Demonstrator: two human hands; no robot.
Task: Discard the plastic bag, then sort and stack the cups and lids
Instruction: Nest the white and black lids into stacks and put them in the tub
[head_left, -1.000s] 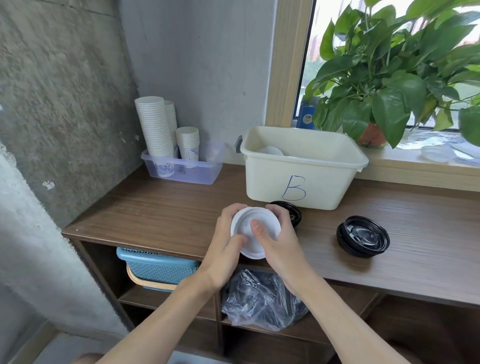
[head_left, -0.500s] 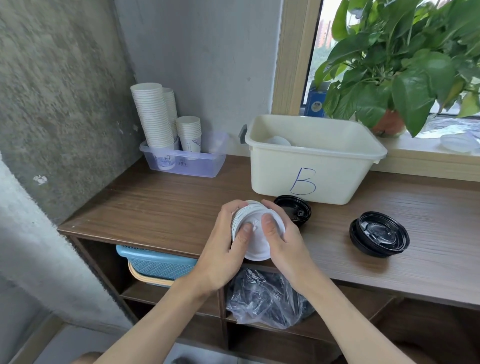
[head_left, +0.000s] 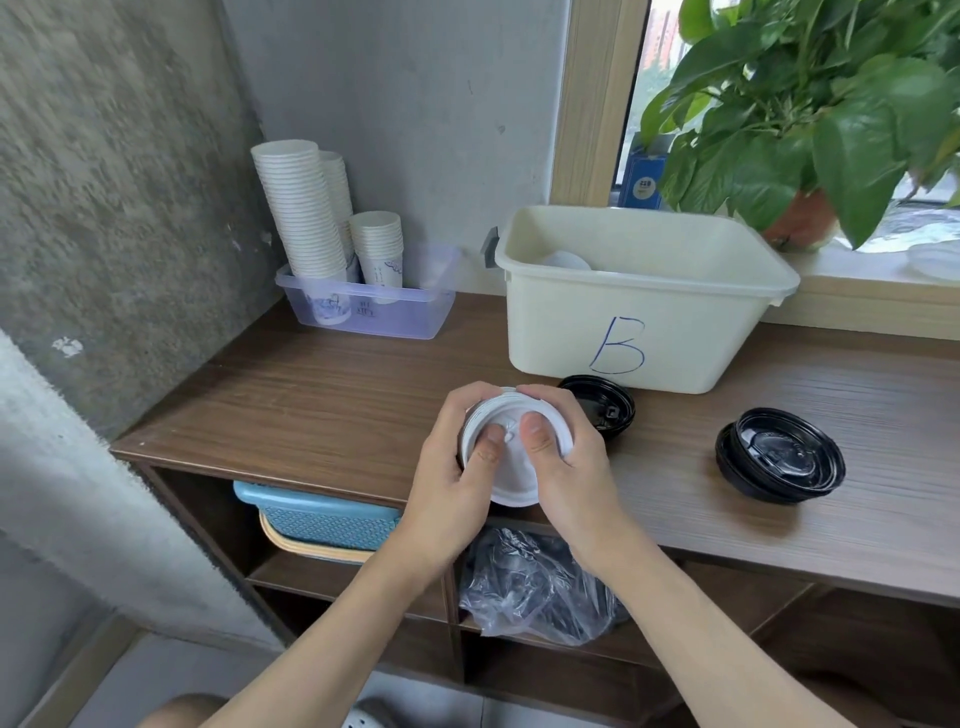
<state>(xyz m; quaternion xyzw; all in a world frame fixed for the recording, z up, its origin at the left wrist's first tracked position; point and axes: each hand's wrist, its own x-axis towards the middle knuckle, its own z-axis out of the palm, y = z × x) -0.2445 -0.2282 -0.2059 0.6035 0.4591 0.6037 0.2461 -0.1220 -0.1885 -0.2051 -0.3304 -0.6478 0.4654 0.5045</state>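
White lids (head_left: 514, 488), fingers of left hand (head_left: 451, 470) and right hand (head_left: 574, 467) grasping them, wooden counter (head_left: 311, 405), concrete wall (head_left: 104, 208).

1. The left hand (head_left: 452, 483) and right hand (head_left: 571, 467) cover the sides of the white round plastic lids (head_left: 513, 484); their count cannot be told
2. The cream plastic bin marked B (head_left: 649, 332) hides most of its contents
3. The green potted plant (head_left: 810, 104) is cut off at the top and right edges
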